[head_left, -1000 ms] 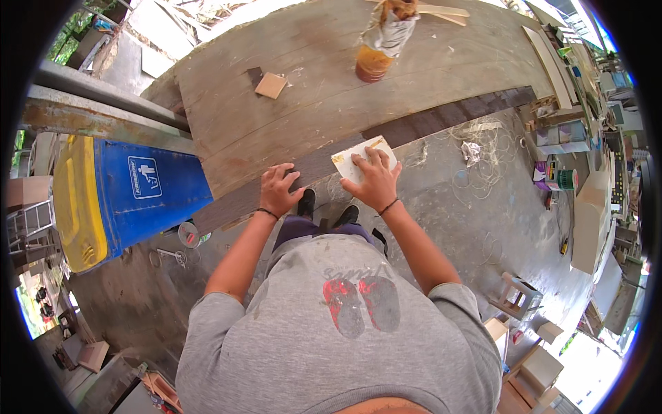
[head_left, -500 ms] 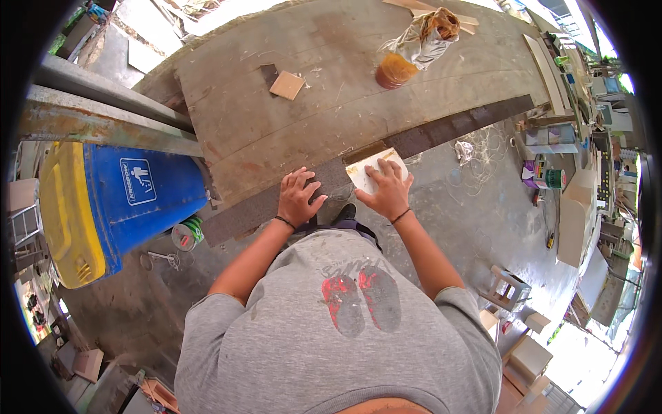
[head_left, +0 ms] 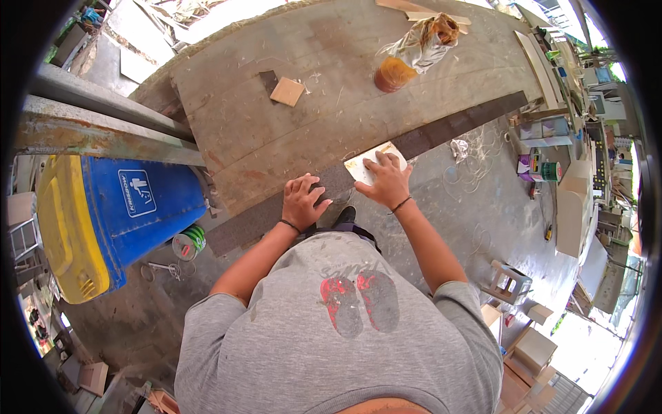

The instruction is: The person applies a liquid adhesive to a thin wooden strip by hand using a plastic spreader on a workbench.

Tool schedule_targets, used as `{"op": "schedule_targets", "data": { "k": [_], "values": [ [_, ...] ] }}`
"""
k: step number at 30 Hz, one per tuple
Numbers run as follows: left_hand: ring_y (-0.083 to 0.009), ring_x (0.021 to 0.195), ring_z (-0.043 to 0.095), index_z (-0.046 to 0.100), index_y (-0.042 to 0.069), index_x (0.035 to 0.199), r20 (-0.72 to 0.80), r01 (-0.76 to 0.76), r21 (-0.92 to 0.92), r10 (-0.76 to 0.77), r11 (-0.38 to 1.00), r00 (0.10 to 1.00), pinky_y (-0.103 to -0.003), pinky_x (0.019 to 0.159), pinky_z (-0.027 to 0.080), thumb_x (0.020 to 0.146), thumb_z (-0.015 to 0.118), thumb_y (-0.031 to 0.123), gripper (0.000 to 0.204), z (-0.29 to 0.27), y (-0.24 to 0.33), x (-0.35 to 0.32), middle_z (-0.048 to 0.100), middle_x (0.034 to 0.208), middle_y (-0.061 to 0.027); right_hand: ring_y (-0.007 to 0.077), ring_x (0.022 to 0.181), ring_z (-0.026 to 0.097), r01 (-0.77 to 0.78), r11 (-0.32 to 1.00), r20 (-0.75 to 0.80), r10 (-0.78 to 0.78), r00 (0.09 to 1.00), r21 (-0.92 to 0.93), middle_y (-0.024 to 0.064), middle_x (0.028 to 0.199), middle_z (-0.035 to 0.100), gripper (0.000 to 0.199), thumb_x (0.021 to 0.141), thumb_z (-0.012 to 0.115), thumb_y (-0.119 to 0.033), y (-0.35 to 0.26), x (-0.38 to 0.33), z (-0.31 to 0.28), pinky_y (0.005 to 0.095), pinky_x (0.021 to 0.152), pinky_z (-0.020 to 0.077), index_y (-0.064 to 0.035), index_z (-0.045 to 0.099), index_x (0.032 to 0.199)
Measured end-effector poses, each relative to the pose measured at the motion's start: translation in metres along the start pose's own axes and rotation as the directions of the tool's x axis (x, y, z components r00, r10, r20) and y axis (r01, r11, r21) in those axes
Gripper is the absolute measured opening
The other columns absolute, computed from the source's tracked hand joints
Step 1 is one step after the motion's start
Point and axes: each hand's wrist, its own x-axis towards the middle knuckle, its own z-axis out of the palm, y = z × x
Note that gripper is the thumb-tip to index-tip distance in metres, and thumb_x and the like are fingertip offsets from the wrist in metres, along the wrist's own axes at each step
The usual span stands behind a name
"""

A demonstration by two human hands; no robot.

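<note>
A long dark strip with a rough surface runs along the near edge of the wooden tabletop. On it lies a pale, roughly square flat piece with yellowish stains. My right hand is on this piece, fingers bent over its top and thumb toward its near edge, gripping it. To the left, my left hand rests at the strip with its fingers apart and nothing in them. Part of the pale piece is hidden under my right fingers.
On the tabletop stand a tub of amber stuff with crumpled plastic and a small tan square. A blue bin with a yellow lid is at left. Cans, tangled strands and a stool are at right.
The pale piece now lies flatter on the strip; a brown gap at its far edge is no longer seen. My right hand moved slightly with it. My left hand has barely shifted.
</note>
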Motion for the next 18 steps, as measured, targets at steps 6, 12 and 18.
{"op": "schedule_targets", "data": {
  "k": [6,12,18],
  "values": [
    [-0.0271,0.122,0.05,0.072,0.015,0.096,-0.014,-0.01,-0.021,0.009,1.0,1.0,-0.044,0.101,0.034,0.075,0.077,0.036,0.03,0.0,0.001,0.002,0.058,0.12,-0.0039,0.031,0.135,0.038,0.005,1.0,-0.081,-0.005,0.997,0.006,0.0078,0.146,0.047,0.067,0.069,0.069,-0.058,0.003,0.001,0.021,0.0771,0.096,0.0278,-0.0246,0.065,0.127],
    [-0.0274,0.122,0.05,0.071,0.014,0.096,-0.014,-0.004,-0.023,0.004,1.0,1.0,-0.045,0.101,0.034,0.075,0.077,0.035,0.03,0.002,0.0,0.0,0.058,0.121,-0.0041,0.03,0.137,0.037,-0.016,1.0,0.102,0.018,0.995,-0.015,0.0072,0.145,0.048,0.065,0.07,0.071,-0.057,0.002,0.003,-0.013,0.0775,0.098,0.0266,-0.0262,0.065,0.127],
    [-0.028,0.123,0.05,0.072,0.014,0.095,-0.004,-0.002,-0.036,0.002,0.999,1.0,-0.044,0.102,0.033,0.076,0.078,0.035,0.029,0.0,0.002,0.0,0.059,0.12,-0.0046,0.0298,0.136,0.039,-0.023,0.999,0.063,0.024,0.998,-0.025,0.0061,0.142,0.05,0.065,0.068,0.072,-0.058,0.002,0.006,-0.005,0.0774,0.097,0.0281,-0.0274,0.066,0.125]
  ]
}}
